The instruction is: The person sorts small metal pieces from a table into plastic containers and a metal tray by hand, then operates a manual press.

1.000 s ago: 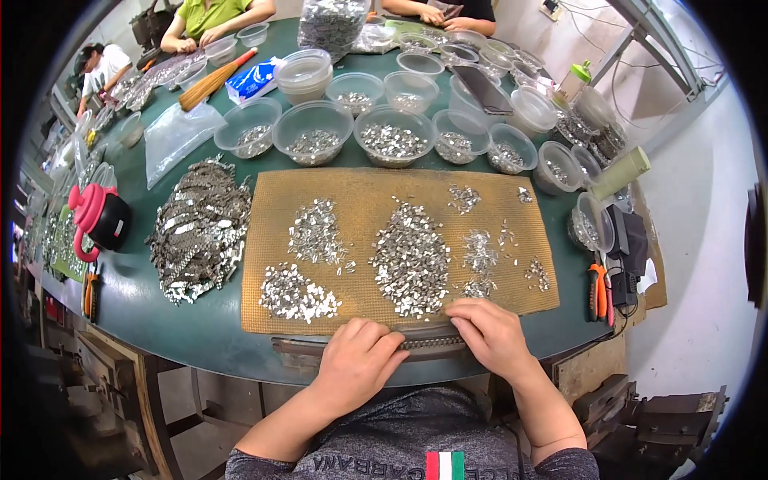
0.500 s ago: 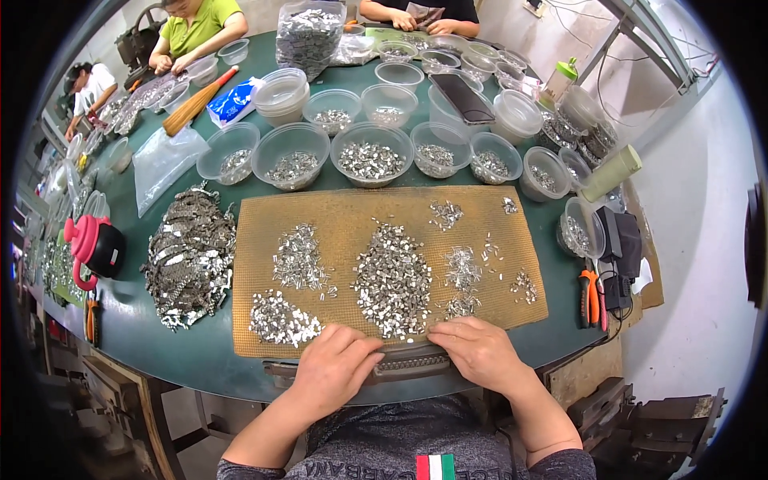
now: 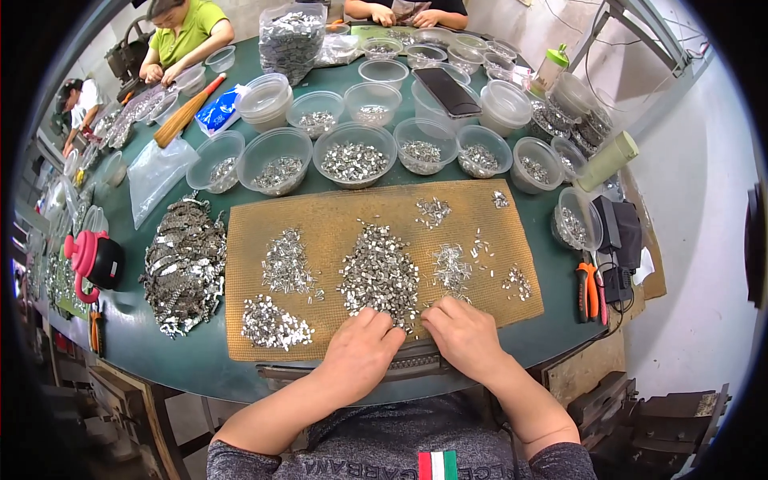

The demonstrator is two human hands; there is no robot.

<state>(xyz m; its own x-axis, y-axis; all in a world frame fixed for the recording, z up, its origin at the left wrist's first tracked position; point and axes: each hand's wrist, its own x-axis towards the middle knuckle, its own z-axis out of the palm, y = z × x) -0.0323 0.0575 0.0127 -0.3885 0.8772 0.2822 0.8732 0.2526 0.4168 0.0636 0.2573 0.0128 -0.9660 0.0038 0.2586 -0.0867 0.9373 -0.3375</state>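
On a tan textured mat (image 3: pixel 320 220) lies a large central heap of small silvery metal pieces (image 3: pixel 378 270). The curled fingers of my left hand (image 3: pixel 362 350) touch the near end of this heap. My right hand (image 3: pixel 464 336) is just to the right, fingers bent together by a small pile of thin metal bits (image 3: pixel 453 268). What either hand pinches is hidden or too small to make out. Smaller piles of slim pieces (image 3: pixel 288 264) and shiny flat pieces (image 3: pixel 274 324) lie to the left. Below my hands, along the near table edge, runs a dark toothed strip (image 3: pixel 412 366).
Clear plastic bowls of metal pieces (image 3: pixel 355 156) line the mat's far side. Linked metal strips (image 3: pixel 186 264) are heaped at left, near a pink-and-black pot (image 3: pixel 94 260). Orange-handled pliers (image 3: pixel 588 292) lie right. A phone (image 3: pixel 448 92) rests on bowls; other people work beyond.
Both hands have moved a little farther onto the mat. My left hand has shifted right to the near end of the central heap. The whole view has shifted slightly.
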